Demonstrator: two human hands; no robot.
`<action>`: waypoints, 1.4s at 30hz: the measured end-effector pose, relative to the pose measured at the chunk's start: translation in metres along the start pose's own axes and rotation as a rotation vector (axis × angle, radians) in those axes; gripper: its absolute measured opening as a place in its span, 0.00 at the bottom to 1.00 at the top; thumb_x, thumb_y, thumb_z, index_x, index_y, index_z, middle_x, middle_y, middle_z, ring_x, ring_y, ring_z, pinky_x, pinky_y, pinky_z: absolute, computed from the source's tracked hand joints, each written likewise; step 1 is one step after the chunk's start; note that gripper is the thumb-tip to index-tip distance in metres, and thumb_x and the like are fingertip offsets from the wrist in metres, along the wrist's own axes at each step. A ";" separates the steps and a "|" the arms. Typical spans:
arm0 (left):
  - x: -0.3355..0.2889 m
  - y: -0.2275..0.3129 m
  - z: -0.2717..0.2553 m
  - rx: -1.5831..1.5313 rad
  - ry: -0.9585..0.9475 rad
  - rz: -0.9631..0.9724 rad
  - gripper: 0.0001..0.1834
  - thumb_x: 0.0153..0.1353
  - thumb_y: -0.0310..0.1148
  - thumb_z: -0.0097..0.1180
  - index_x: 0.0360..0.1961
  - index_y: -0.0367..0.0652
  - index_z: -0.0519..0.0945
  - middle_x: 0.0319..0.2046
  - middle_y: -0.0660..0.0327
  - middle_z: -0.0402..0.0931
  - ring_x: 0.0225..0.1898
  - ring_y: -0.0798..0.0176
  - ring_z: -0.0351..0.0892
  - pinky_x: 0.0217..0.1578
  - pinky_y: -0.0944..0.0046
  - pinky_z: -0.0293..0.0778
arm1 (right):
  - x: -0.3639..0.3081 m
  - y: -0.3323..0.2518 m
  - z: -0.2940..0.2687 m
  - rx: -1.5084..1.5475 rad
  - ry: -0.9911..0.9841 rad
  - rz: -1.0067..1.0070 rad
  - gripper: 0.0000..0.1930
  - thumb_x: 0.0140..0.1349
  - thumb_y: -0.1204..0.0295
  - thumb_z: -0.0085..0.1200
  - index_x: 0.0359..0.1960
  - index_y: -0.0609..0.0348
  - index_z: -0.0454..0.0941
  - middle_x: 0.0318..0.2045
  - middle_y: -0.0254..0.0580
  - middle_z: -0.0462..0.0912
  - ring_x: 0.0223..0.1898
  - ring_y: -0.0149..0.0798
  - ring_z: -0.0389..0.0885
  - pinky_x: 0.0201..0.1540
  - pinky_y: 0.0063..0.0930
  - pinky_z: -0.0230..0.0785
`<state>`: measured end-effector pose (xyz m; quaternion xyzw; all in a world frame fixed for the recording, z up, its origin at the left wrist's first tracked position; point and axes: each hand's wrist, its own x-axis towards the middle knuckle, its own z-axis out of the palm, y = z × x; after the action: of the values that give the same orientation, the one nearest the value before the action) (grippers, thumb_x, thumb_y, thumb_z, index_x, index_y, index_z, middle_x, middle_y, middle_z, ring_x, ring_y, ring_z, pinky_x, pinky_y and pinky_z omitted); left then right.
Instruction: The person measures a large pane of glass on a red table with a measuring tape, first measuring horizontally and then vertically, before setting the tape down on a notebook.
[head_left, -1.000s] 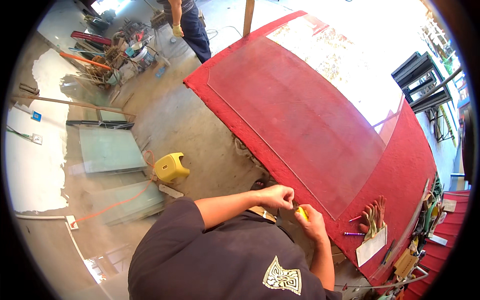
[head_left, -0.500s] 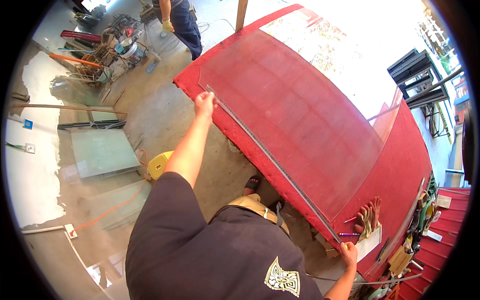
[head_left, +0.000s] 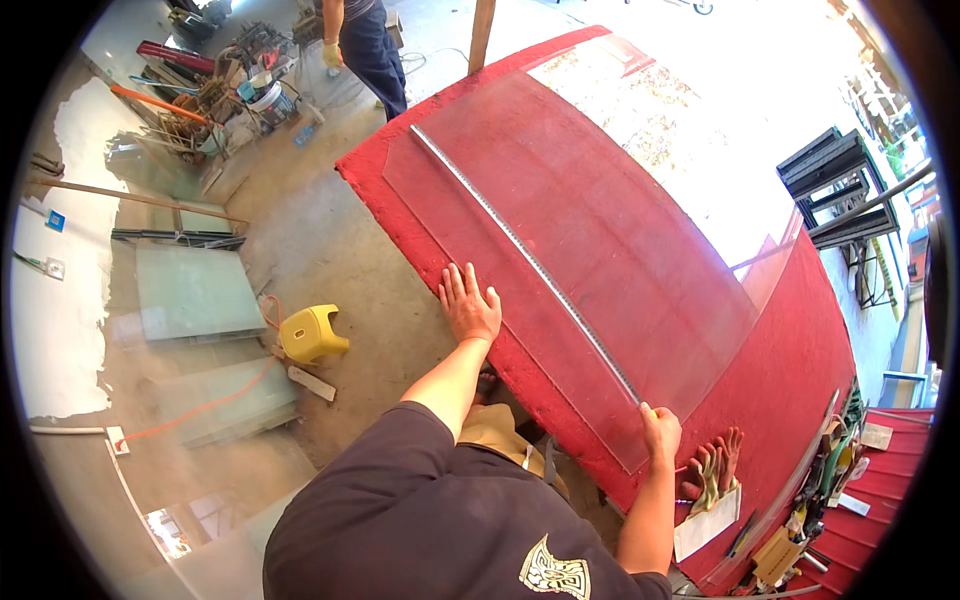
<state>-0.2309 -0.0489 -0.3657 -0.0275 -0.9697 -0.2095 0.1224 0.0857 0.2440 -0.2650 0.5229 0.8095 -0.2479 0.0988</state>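
A large clear glass sheet point(head_left: 640, 265) lies flat on a red cloth-covered table point(head_left: 795, 350). Across the glass runs a long, thin metal ruler point(head_left: 527, 257), set in from the near edge and roughly along it. My right hand point(head_left: 660, 432) is closed around the ruler's near end, over the glass. Fingers spread, my left hand point(head_left: 471, 303) rests flat at the near edge of the glass and table, apart from the ruler. The ruler's far end lies on the glass with no hand on it.
Work gloves point(head_left: 712, 465) and a white box-like piece point(head_left: 707, 524) lie right of my right hand. Tools point(head_left: 815, 490) crowd the table's right end. A yellow stool point(head_left: 313, 334) and leaning glass panes point(head_left: 195, 290) stand left. Another person point(head_left: 368, 55) stands beyond the far corner.
The ruler has shifted from the near edge of the glass farther in across it. My left hand has let go of its far end and come back to the table edge. My right hand moved inward with it.
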 end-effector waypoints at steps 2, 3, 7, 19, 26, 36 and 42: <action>0.002 0.001 0.002 0.024 0.020 0.003 0.37 0.63 0.44 0.57 0.73 0.44 0.67 0.76 0.42 0.57 0.78 0.43 0.53 0.78 0.44 0.47 | 0.010 -0.010 0.001 -0.006 -0.004 0.006 0.27 0.62 0.44 0.61 0.40 0.61 0.87 0.35 0.59 0.88 0.42 0.57 0.88 0.48 0.49 0.76; 0.001 0.001 0.003 0.051 0.047 0.020 0.37 0.63 0.44 0.57 0.73 0.44 0.68 0.76 0.43 0.57 0.78 0.44 0.53 0.78 0.45 0.47 | 0.013 -0.014 0.000 -0.015 0.003 -0.004 0.27 0.62 0.44 0.61 0.40 0.61 0.87 0.36 0.59 0.88 0.43 0.58 0.87 0.48 0.49 0.76; 0.001 -0.001 0.011 0.051 0.053 0.018 0.38 0.61 0.45 0.58 0.72 0.44 0.69 0.75 0.43 0.59 0.78 0.43 0.54 0.77 0.44 0.49 | 0.022 -0.022 -0.009 -0.014 0.010 0.062 0.28 0.60 0.43 0.62 0.40 0.59 0.88 0.37 0.58 0.88 0.43 0.57 0.88 0.47 0.49 0.77; -0.005 -0.008 0.035 0.168 0.080 0.128 0.34 0.65 0.45 0.55 0.71 0.44 0.71 0.72 0.40 0.65 0.75 0.42 0.62 0.74 0.41 0.56 | 0.030 0.101 -0.033 -0.171 0.237 0.202 0.32 0.61 0.37 0.59 0.48 0.54 0.84 0.48 0.55 0.84 0.54 0.57 0.82 0.56 0.52 0.74; -0.010 -0.005 0.038 0.192 0.120 0.121 0.32 0.67 0.48 0.53 0.70 0.46 0.73 0.71 0.43 0.66 0.74 0.43 0.63 0.74 0.45 0.56 | 0.034 0.137 -0.025 -0.135 0.266 0.265 0.31 0.58 0.39 0.64 0.50 0.54 0.84 0.51 0.52 0.82 0.57 0.53 0.79 0.58 0.49 0.73; -0.007 -0.011 0.045 0.221 0.085 0.117 0.33 0.68 0.50 0.53 0.70 0.48 0.73 0.72 0.45 0.66 0.74 0.43 0.63 0.74 0.47 0.58 | 0.043 0.130 -0.043 -0.086 0.129 0.382 0.34 0.58 0.40 0.66 0.54 0.54 0.84 0.57 0.52 0.81 0.61 0.52 0.80 0.61 0.46 0.73; -0.009 -0.009 0.045 0.210 0.101 0.113 0.33 0.68 0.49 0.52 0.70 0.47 0.73 0.72 0.45 0.67 0.74 0.44 0.63 0.74 0.47 0.58 | 0.045 0.135 -0.042 -0.073 0.131 0.386 0.34 0.58 0.40 0.66 0.54 0.56 0.84 0.58 0.54 0.80 0.62 0.53 0.79 0.62 0.48 0.73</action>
<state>-0.2335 -0.0388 -0.4113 -0.0585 -0.9758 -0.1007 0.1851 0.1909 0.3458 -0.2879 0.6792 0.7077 -0.1603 0.1105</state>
